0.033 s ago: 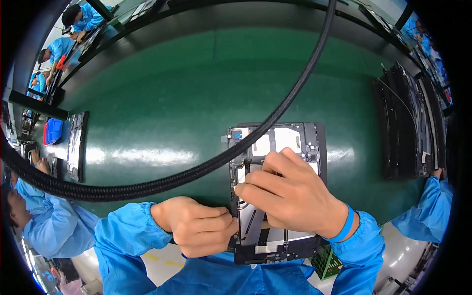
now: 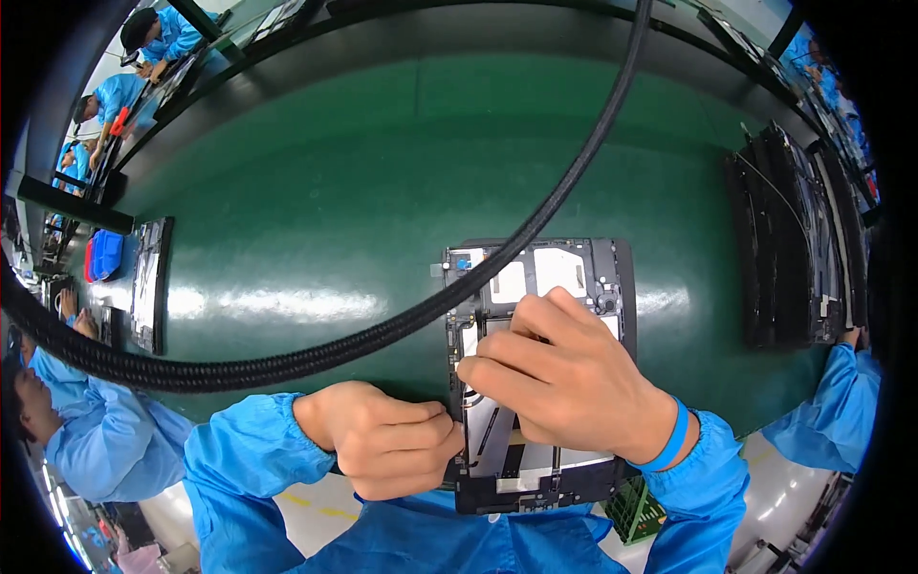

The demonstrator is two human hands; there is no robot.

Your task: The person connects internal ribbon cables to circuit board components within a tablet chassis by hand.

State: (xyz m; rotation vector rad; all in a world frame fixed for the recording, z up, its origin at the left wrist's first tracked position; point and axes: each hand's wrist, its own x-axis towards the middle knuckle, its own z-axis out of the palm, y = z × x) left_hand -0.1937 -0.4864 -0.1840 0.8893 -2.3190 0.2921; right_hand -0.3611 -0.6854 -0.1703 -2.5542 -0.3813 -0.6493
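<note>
An opened tablet-like device [image 2: 601, 471] lies on the green bench in front of me, its inner boards, white panels and dark frame showing. My right hand [image 2: 564, 378] is over its middle, fingers curled and pinched near the left side; whatever the fingertips hold is hidden. Beside the device's lower left edge, my left hand [image 2: 397, 440] is closed with thumb and fingers pressed together, and I cannot make out what is between them. A blue band [image 2: 678, 435] circles my right wrist.
A thick black braided cable [image 2: 382, 346] arcs across the view above the green bench [image 2: 316, 191]. Stacked dark device panels [image 2: 779, 239] stand at the right. Another device [image 2: 150, 285] and a blue bin [image 2: 105, 254] are at the left. Co-workers in blue sit on both sides.
</note>
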